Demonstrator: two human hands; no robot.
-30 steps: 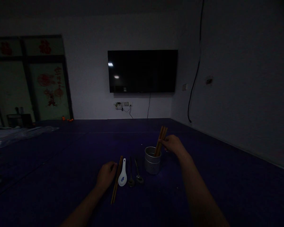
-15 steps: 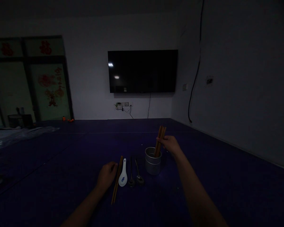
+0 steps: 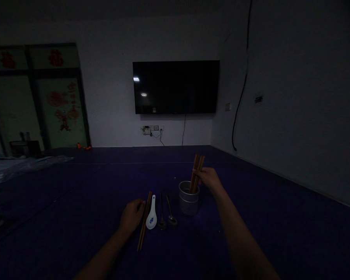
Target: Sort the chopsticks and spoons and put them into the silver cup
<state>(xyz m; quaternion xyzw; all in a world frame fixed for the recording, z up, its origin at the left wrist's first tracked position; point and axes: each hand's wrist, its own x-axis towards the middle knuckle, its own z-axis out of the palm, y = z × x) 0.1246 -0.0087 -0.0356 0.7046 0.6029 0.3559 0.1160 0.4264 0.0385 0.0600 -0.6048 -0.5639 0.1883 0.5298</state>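
My right hand (image 3: 210,179) is closed around a bundle of wooden chopsticks (image 3: 196,175), whose lower ends are inside a grey metal cup (image 3: 189,203). The cup stands upright. Left of it, two dark metal spoons (image 3: 162,224) and a white soup spoon (image 3: 151,221) with a blue motif lie in a row. Beside the white spoon is a pair of wooden chopsticks (image 3: 142,229), lying on the dark blue surface. My left hand (image 3: 132,214) rests next to this pair with its fingers curled in; its thumb side is close to the sticks, and I see nothing held.
The dark blue surface (image 3: 105,186) reaches back to the wall. Crumpled clear plastic (image 3: 32,169) lies at the left, and small orange objects (image 3: 83,146) sit near the glass door (image 3: 61,116). A black television (image 3: 176,87) hangs on the wall; a dark cable (image 3: 241,97) runs down at the right.
The upper ends of the chopsticks in my right hand have spread slightly and shifted a little left. My left hand and the laid-out utensils have not moved.
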